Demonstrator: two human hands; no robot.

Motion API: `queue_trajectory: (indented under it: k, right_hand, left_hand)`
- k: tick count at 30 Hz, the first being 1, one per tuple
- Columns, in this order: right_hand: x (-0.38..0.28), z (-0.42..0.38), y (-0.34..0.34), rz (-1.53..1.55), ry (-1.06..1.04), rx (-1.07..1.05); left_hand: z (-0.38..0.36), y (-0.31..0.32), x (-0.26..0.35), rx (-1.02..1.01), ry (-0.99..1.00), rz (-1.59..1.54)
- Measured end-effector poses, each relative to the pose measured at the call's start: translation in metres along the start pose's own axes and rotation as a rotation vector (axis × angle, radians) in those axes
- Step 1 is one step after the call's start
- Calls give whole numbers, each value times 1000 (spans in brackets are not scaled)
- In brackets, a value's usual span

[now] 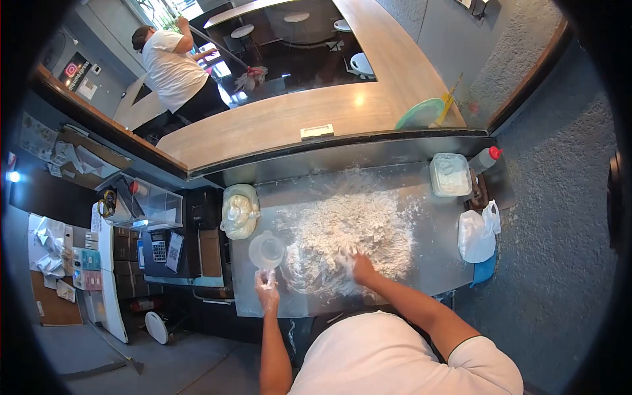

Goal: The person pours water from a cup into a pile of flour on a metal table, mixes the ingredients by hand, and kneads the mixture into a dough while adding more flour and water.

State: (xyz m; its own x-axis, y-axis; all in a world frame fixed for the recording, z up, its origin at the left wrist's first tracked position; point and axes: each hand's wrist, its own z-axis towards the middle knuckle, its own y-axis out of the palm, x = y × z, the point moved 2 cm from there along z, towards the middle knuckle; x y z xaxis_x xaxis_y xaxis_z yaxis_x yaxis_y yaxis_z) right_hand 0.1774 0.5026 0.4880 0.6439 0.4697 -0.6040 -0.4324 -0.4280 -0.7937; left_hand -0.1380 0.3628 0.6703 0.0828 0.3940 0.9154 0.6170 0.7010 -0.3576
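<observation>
A large heap of flour [388, 230], crumbly and lumpy in places, spreads over the metal table [428, 270]. My left hand [266, 289], its fingers dusted white, is closed on a translucent plastic jug [266, 249] at the left side of the heap. My right hand [362, 268] reaches into the near edge of the flour; its fingers are coated and partly hidden there.
A plastic bag with pale dough-like contents [239, 212] stands at the table's left. On the right are a tub of white powder [451, 175], a red-capped bottle [486, 159] and a white plastic bag [476, 237]. Beyond the counter [263, 108], a person [172, 69] holds a mop [251, 76].
</observation>
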Motion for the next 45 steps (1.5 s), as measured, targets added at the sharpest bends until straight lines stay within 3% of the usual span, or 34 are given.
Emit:
queue_trajectory:
  k: [2, 4, 6, 7, 9, 10, 12, 13, 15, 16, 18, 22, 24, 28, 31, 32, 35, 38, 41, 42, 43, 45]
  right_hand:
    - [-76, 22, -128, 125, 121, -4]
    - [-31, 36, -105, 6, 413, 186]
    - [-12, 62, -105, 250, 595, 315]
    - [-13, 68, -117, 254, 589, 318]
    - [-68, 81, -180, 373, 64, 275]
    - [-74, 96, -184, 375, 59, 278]
    - [-72, 113, -171, 1192, 493, 15]
    - [-74, 115, -167, 1195, 493, 28]
    - [-75, 119, -152, 1522, 710, -164]
    - [-62, 123, -135, 1535, 707, -143]
    - [-34, 137, -88, 1917, 591, -363]
    - [-26, 155, -68, 1957, 562, -393]
    - [-36, 172, -62, 1782, 936, -69]
    - [-78, 158, -130, 1558, 1029, 39]
    - [-89, 158, -116, 1607, 898, -5]
    - [-115, 145, -148, 1548, 910, -61]
    - [-132, 128, -141, 1661, 879, -177]
    - [-110, 121, -92, 1753, 946, -312]
    - [-72, 108, -61, 1812, 932, -264]
    - [-45, 106, -41, 2043, 766, -412]
    - [-48, 102, -51, 2040, 769, -410]
    - [-56, 90, -90, 1822, 1025, -109]
  left_hand:
    - [-4, 6, 25, -56, 34, 59]
    - [-8, 13, 56, -144, 64, 131]
    - [-9, 18, 79, -171, 163, 194]
    - [-10, 20, 90, -196, 257, 257]
    - [-13, 22, 118, -207, 274, 339]
    - [-16, 25, 137, -220, 403, 430]
    - [-17, 38, 156, -240, 565, 540]
    - [-19, 43, 162, -248, 575, 540]
    - [-25, 53, 185, -293, 710, 666]
    - [-28, 58, 196, -307, 728, 669]
    - [-33, 68, 212, -326, 754, 775]
    - [-35, 81, 230, -348, 800, 814]
    - [-35, 85, 238, -332, 800, 847]
    - [-40, 81, 258, -330, 795, 852]
    - [-43, 73, 269, -313, 784, 885]
    - [-43, 69, 268, -308, 782, 899]
    - [-52, 63, 273, -311, 777, 938]
    - [-59, 60, 271, -340, 767, 962]
    - [-65, 70, 266, -392, 765, 953]
    - [-67, 75, 263, -418, 762, 953]
    - [-69, 79, 262, -420, 760, 949]
    - [-69, 92, 262, -466, 764, 931]
